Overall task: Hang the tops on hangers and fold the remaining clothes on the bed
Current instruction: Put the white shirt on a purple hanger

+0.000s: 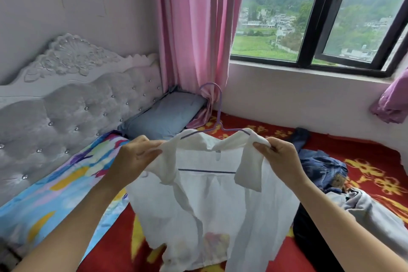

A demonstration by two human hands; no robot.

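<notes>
One shirt [220, 205], one hanger [217, 104], two hands [134, 157] [280, 157]

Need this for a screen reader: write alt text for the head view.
The left hand and right hand pinch a sheer white collared shirt by its shoulders on a purple wire hanger. Crumpled blue denim jeans lie on the red bedspread.

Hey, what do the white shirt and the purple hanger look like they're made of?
The white shirt looks like thin woven fabric, maybe cotton or linen: it is semi-sheer, and the hanger's bar shows through. The purple hanger is probably coated wire: a slim, smooth rod of uniform colour.
</notes>
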